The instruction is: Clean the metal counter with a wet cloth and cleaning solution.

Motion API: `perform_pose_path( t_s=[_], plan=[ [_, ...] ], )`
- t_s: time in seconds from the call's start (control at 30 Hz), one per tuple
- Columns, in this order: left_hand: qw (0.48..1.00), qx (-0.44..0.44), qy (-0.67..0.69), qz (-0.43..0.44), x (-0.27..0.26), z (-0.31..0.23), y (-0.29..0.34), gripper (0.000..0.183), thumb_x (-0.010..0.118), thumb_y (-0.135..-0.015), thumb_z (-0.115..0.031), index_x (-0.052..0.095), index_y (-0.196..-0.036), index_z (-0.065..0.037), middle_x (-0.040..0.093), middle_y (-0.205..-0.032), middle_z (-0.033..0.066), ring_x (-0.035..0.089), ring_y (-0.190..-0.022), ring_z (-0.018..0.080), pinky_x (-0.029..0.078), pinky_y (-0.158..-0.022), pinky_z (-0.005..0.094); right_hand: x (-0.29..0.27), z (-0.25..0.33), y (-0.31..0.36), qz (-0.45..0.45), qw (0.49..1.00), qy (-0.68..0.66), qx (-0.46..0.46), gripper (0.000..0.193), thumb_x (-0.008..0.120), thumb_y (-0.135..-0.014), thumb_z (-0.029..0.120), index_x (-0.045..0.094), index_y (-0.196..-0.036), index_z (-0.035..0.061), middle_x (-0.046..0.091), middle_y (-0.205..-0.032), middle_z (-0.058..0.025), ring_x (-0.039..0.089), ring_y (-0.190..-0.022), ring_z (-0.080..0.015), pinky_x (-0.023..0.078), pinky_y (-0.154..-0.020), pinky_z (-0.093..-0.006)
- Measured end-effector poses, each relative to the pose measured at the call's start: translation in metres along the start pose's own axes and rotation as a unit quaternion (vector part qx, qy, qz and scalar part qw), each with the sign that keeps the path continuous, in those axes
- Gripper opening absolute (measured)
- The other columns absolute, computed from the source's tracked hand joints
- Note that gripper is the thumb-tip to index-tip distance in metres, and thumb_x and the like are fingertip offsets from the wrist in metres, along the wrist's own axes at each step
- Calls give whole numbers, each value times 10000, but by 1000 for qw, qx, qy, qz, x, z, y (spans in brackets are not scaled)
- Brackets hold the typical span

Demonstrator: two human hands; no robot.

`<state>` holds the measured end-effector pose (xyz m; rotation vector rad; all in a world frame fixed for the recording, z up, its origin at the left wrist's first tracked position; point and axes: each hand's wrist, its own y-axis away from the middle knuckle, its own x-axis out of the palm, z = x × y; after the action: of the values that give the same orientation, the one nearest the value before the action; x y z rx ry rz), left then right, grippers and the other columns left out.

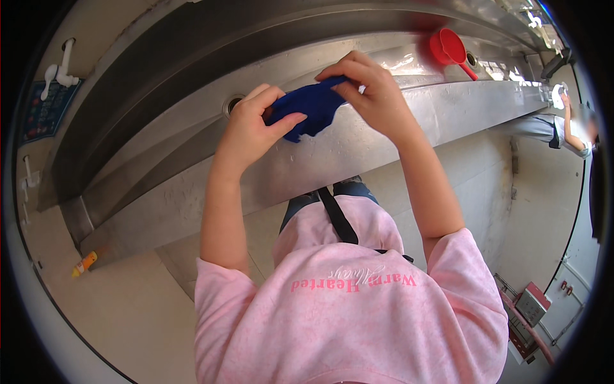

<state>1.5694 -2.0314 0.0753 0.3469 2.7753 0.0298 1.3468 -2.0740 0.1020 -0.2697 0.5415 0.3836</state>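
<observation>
Here, from far left, a white fitting [66, 75] juts from the wall, and a yellow bottle [84, 264] lies low by the near end of a long steel trough [147, 225]. The trough runs across the view, its front edge slanting up to the right and passing beneath both hands. Next comes a round drain [233, 104], seen just beside the left hand [252, 125], which pinches one end of a dark blue cloth [310, 110] between thumb and fingers. The cloth hangs between the two hands over the trough's front part, its lower edge uneven and loose. The right hand [371, 93] pinches the upper right corner, fingers bent and close together.

The step in hand seems to be holding the cloth out; the next move probably calls for keeping both pinches firm. Elbow room looks ample on either side, and the steel edge below is the nearest thing to knock. Farther right, well apart from the right hand, a red dipper [447, 47] sits in the trough, then a co-worker [571, 131] stands at its far end.
</observation>
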Motion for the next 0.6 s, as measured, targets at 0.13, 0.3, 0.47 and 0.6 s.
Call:
perform_pose_path(
  t_s=[0.13,0.3,0.47,0.6],
  plan=[
    [973,63,-215,-47,-5,6,0,273,790,-721,-80,589,-880,15,605,-950,48,594,-803,178,473,-732,300,-14,-3,0,-29,993,108,-26,225,630,-783,-42,689,-970,69,589,-908,-64,596,-804,-219,485,-732,-313],
    [950,216,-218,-59,-19,5,9,291,794,-681,-83,602,-889,-16,630,-1011,80,603,-945,271,474,-832,357,-32,-7,14,-41,985,125,-114,206,639,-775,12,693,-961,83,629,-959,-85,608,-877,-298,494,-782,-366],
    [961,97,-258,34,0,34,58,277,748,-719,-134,629,-958,-64,647,-1021,74,607,-1001,259,483,-878,402,-32,-40,64,171,984,56,-3,241,641,-737,-34,674,-968,24,669,-1002,-131,622,-957,-317,489,-866,-387],
    [924,-33,-298,237,44,96,107,246,694,-759,-155,625,-987,-92,630,-922,86,599,-968,291,505,-790,411,5,-95,128,313,942,123,17,201,621,-749,0,698,-928,47,685,-984,-143,638,-926,-314,505,-842,-402]
  ],
)
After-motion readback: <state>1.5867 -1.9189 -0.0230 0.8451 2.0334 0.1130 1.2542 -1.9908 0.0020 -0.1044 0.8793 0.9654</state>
